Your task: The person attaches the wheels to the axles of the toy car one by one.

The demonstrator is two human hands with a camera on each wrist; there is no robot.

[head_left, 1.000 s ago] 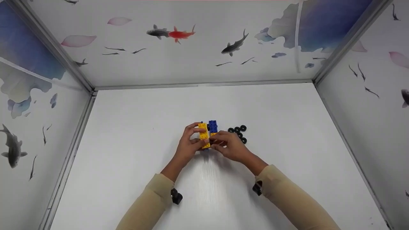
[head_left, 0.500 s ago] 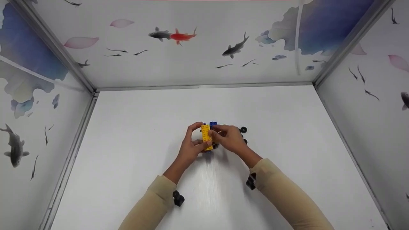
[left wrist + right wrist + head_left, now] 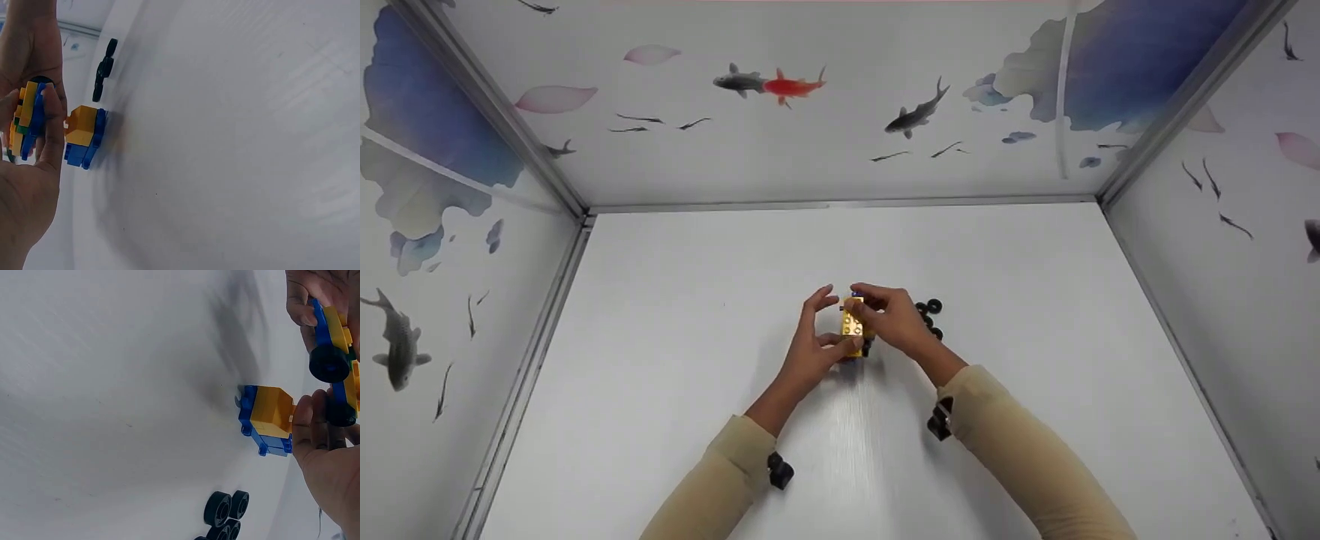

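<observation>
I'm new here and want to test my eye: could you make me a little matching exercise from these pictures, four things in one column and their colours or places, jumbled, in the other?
Things:
1. Wheeled block toy
2. Other block piece
3. Loose wheels
4. Sleeves

Colours or places:
A. Beige
B. Black, on the table
C. Held by the left hand and right hand
D. Yellow and blue, on the table

Right pairs: 1-C, 2-D, 3-B, 4-A

Brick vehicle (image 3: pixel 852 327) between left hand (image 3: pixel 808 351) and right hand (image 3: pixel 898 321), loose wheels (image 3: pixel 213 509) rightward on table (image 3: pixel 697 337)
</observation>
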